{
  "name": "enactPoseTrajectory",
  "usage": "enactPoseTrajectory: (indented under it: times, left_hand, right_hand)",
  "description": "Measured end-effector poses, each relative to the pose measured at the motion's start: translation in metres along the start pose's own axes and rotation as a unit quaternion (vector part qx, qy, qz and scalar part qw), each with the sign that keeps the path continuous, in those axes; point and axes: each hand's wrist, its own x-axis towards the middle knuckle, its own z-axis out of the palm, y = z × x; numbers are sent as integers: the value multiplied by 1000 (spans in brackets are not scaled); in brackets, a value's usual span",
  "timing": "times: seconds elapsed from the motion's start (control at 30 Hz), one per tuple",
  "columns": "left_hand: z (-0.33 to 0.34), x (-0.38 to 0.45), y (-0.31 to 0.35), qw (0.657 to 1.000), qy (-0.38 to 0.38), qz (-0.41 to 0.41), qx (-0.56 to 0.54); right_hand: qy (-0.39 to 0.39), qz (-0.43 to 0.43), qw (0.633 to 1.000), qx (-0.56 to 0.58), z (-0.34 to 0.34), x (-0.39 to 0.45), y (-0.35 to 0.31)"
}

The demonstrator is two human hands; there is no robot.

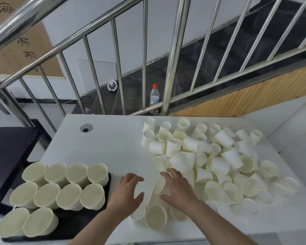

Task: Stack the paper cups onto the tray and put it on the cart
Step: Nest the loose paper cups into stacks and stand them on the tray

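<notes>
A black tray (74, 225) lies at the near left of the white table (113, 144). Several white paper cups (71, 195) stand upright on it in rows. A large heap of loose paper cups (217, 165) covers the right half of the table, some upright, many on their sides. My left hand (127, 193) hovers open just right of the tray, with nothing in it. My right hand (177, 188) is spread open over cups at the near edge of the heap, beside a tilted cup (160, 184). More upright cups (155, 216) stand under my wrists.
A steel stair railing (173, 55) rises behind the table. A plastic water bottle with a red cap (154, 98) stands beyond it. A dark surface (9, 152) lies left of the table. A round cable hole (86, 128) marks the table's far left.
</notes>
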Motion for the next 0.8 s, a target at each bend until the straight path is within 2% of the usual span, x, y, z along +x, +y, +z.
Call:
enactPoseTrajectory:
  times: [0.27, 0.37, 0.57, 0.8]
  left_hand:
    - [0, 28, -12, 999, -32, 11, -5]
    - [1, 34, -14, 999, -30, 9, -26]
    - [-4, 49, -3, 990, -42, -44, -129]
    - [-8, 60, 7, 987, -36, -56, -148]
  right_hand:
    - [-38, 2, 999, 8, 4, 26, -1]
    - [-13, 2, 999, 41, 1, 31, -3]
    - [54, 4, 980, 193, -9, 41, -16]
    - [58, -20, 976, 208, -11, 44, -26]
